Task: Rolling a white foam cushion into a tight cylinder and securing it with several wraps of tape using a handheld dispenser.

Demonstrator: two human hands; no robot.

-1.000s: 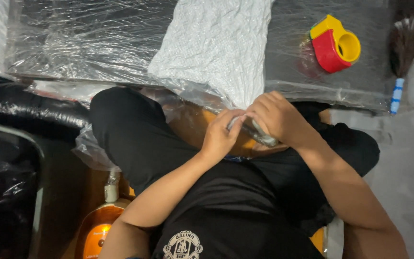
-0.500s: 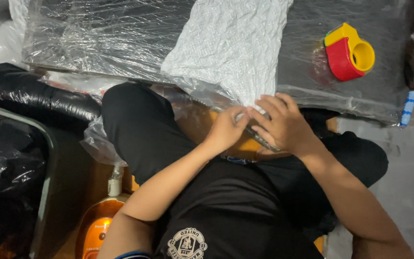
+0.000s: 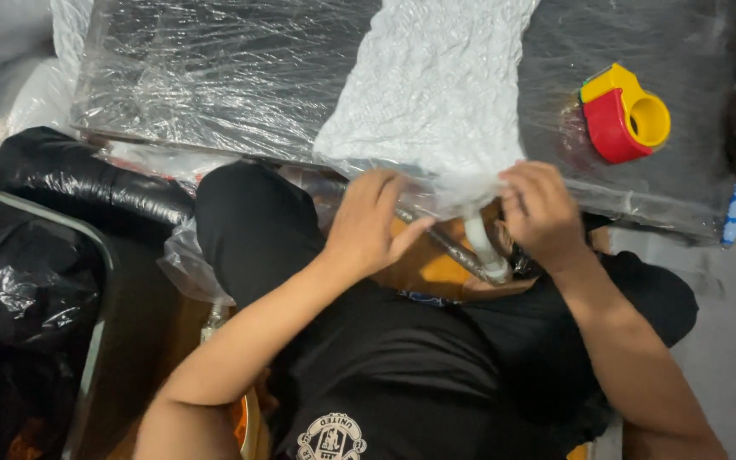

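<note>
Your left hand (image 3: pixel 372 223) gripping the film-wrapped panel (image 3: pixel 215 77) at its near edge, your right hand (image 3: pixel 540 213) pinching clear wrap (image 3: pixel 462 192) beside the white tube (image 3: pixel 483 247), red-yellow tape dispenser (image 3: pixel 623 115) well apart on top, grey floor (image 3: pixel 726 341) open at right.

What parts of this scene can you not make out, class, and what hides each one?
- Head view: right hand fingertips, curled under the plastic film.
- Head view: lower end of the white tube, behind the knee.
- Head view: blue-and-white object, too small to identify.
- Head view: orange item, covered by the left forearm.
</note>
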